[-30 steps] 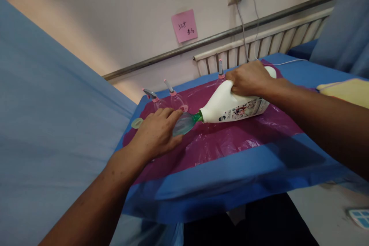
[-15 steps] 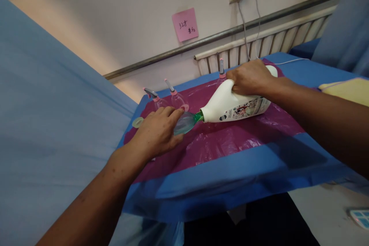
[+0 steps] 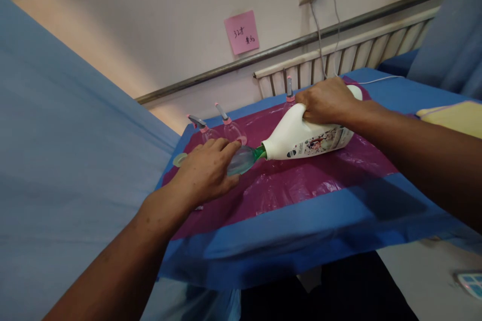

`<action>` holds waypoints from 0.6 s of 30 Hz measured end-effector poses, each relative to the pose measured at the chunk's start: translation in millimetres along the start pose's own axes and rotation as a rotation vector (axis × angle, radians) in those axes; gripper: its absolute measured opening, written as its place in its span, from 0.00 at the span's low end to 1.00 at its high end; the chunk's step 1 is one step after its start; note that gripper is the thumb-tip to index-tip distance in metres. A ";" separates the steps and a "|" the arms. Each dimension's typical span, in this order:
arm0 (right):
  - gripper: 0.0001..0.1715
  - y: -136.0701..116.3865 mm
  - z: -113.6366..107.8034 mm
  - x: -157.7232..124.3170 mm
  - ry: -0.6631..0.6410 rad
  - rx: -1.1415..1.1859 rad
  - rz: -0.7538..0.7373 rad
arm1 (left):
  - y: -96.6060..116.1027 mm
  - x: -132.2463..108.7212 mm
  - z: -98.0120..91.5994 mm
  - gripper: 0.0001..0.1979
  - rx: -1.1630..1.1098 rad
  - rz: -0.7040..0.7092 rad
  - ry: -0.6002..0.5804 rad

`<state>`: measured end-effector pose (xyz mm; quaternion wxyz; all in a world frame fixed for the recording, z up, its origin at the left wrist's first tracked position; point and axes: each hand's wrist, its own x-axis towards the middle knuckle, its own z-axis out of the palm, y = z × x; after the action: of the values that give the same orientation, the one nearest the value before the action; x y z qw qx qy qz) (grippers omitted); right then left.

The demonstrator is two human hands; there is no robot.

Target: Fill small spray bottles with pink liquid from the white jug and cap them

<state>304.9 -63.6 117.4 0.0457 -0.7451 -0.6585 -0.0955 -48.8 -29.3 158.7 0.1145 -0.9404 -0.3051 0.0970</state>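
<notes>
My left hand (image 3: 209,168) is closed around a clear bottle (image 3: 243,161) with a blue-green tint, its lower part hidden behind the fingers. My right hand (image 3: 327,100) grips the handle of a large white jug (image 3: 284,135) with a printed label. The jug lies tipped to the left, its mouth against the bottle's neck. A green piece (image 3: 260,151) shows where the two meet; whether liquid is flowing I cannot tell. Beyond my left hand stand two clear spray bottles with pink collars, a nearer one (image 3: 233,130) and a left one (image 3: 206,131).
A shiny purple sheet (image 3: 278,193) covers the blue-draped table (image 3: 301,218). Another spray bottle (image 3: 289,96) stands behind the jug. A pale yellowish round item (image 3: 179,160) lies at left, a yellow cloth (image 3: 454,116) at right. Blue curtain (image 3: 75,160) hangs at left; radiator (image 3: 346,57) behind.
</notes>
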 end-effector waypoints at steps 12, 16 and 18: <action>0.22 2.2 2.3 1.6 0.018 0.010 -0.013 | -0.2 0.6 -2.9 0.37 0.024 0.021 0.003; 0.22 1.6 2.2 1.6 0.033 -0.024 -0.028 | 0.5 1.0 -3.8 0.38 0.007 0.016 0.008; 0.22 0.7 1.2 1.0 0.032 -0.033 -0.026 | 0.8 1.2 -4.4 0.38 0.005 0.013 0.004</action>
<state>305.8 -62.5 116.5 0.0426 -0.7355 -0.6656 -0.1190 -46.3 -29.9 162.5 0.1168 -0.9423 -0.2985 0.0964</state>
